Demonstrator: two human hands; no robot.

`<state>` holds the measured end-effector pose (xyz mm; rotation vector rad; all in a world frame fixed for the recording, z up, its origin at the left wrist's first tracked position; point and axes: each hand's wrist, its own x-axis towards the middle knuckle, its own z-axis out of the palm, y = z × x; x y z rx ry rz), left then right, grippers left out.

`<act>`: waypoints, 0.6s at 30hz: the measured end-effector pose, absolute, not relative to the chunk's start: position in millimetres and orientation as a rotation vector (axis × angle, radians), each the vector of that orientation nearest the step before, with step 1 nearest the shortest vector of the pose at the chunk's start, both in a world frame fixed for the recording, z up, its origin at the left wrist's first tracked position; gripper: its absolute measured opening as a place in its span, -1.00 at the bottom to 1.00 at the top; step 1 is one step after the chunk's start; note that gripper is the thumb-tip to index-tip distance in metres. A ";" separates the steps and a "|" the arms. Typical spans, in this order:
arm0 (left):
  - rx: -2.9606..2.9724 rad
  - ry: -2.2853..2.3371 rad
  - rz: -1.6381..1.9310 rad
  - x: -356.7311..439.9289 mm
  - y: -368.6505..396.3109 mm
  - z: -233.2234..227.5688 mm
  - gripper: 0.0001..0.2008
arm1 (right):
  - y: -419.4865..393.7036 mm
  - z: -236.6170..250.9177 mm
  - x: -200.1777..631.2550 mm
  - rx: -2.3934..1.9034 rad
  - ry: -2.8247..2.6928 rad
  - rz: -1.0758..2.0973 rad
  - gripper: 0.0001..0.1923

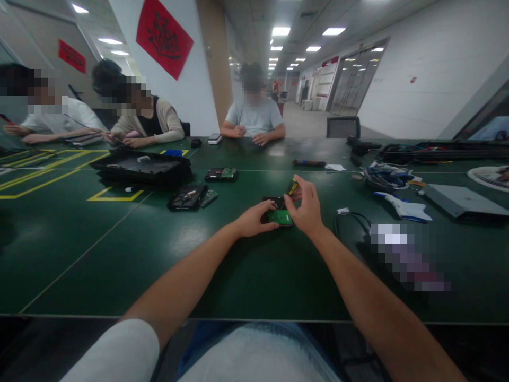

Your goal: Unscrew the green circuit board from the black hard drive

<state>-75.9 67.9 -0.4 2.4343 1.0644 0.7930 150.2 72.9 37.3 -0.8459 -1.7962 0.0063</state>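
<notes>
A small black hard drive with a green circuit board lies on the dark green table in front of me. My left hand rests on its left side and holds it down. My right hand is at the drive's right edge, with its fingers closed around a black and yellow screwdriver that stands upright over the drive.
More opened drives and a black tray lie to the left. Cables, a white tool and a grey flat case sit to the right. Three people sit at the far side.
</notes>
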 end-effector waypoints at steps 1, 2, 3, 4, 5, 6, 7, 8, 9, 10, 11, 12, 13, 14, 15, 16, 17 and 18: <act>2.433 1.065 0.790 -75.9 68.0 -0.7 -0.34 | 72.8 37.5 150.4 -0.847 -1.793 0.008 -0.36; 2.430 1.067 0.790 -75.9 68.1 -0.8 -0.34 | 72.7 37.7 150.6 -0.847 -1.795 0.009 -0.36; 2.426 1.071 0.792 -76.0 68.1 -0.8 -0.34 | 72.7 37.9 150.9 -0.846 -1.800 0.011 -0.37; 2.422 1.075 0.793 -76.0 68.0 -0.6 -0.34 | 72.6 38.1 151.0 -0.844 -1.807 0.011 -0.37; 2.420 1.078 0.792 -76.0 67.9 -0.4 -0.34 | 72.7 38.3 151.1 -0.843 -1.813 0.012 -0.38; 2.420 1.080 0.789 -76.1 67.9 -0.1 -0.34 | 72.7 38.3 151.2 -0.843 -1.818 0.012 -0.39; 2.421 1.082 0.784 -76.1 67.9 0.1 -0.33 | 72.8 38.3 151.2 -0.843 -1.818 0.011 -0.40; 2.423 1.084 0.779 -76.2 67.9 0.4 -0.33 | 72.8 38.3 151.2 -0.843 -1.814 0.011 -0.40; 2.425 1.085 0.776 -76.2 68.0 0.5 -0.33 | 72.9 38.2 151.1 -0.843 -1.807 0.009 -0.41; 2.425 1.084 0.775 -76.3 68.2 0.6 -0.33 | 72.8 38.2 151.1 -0.844 -1.800 0.006 -0.41; 2.424 1.082 0.778 -76.3 68.3 0.7 -0.33 | 72.8 38.3 151.2 -0.846 -1.793 0.002 -0.41; 2.422 1.080 0.780 -76.2 68.4 0.8 -0.34 | 72.7 38.5 151.3 -0.848 -1.792 -0.003 -0.41; 2.420 1.077 0.781 -76.2 68.4 0.8 -0.34 | 72.6 38.8 151.5 -0.850 -1.795 -0.009 -0.42; 2.418 1.076 0.781 -76.1 68.4 0.9 -0.35 | 72.5 39.1 151.7 -0.852 -1.802 -0.016 -0.43; 2.416 1.075 0.782 -76.0 68.3 0.9 -0.35 | 72.5 39.3 151.9 -0.853 -1.809 -0.023 -0.45; 2.414 1.075 0.783 -75.9 68.2 1.0 -0.34 | 72.6 39.5 152.1 -0.853 -1.814 -0.031 -0.46; 2.412 1.075 0.785 -75.8 68.1 1.0 -0.34 | 72.7 39.6 152.3 -0.854 -1.814 -0.036 -0.47; 2.410 1.075 0.788 -75.7 67.9 1.0 -0.35 | 72.8 39.6 152.3 -0.855 -1.809 -0.038 -0.47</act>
